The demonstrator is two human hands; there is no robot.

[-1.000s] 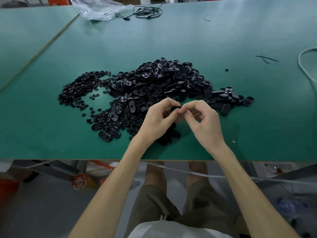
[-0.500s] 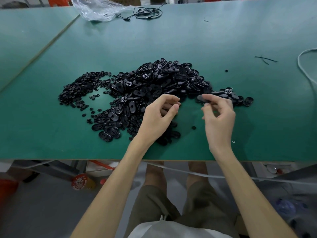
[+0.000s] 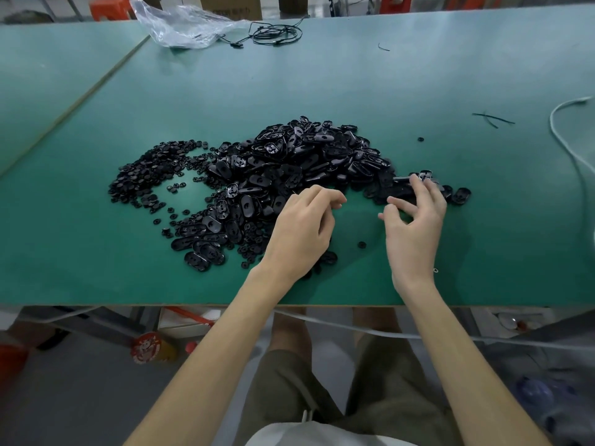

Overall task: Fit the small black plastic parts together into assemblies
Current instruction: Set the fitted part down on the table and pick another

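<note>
The heap of oval black plastic parts (image 3: 306,162) lies mid-table, with the smaller round black parts (image 3: 151,169) spread just to its left; the right hand (image 3: 415,226) is spread, fingertips touching the heap's right tail; the left hand (image 3: 299,233) hovers loosely curled over its near edge, and I cannot tell whether it holds anything; a clear plastic bag (image 3: 183,24) sits at the far edge of the green table (image 3: 322,85).
</note>
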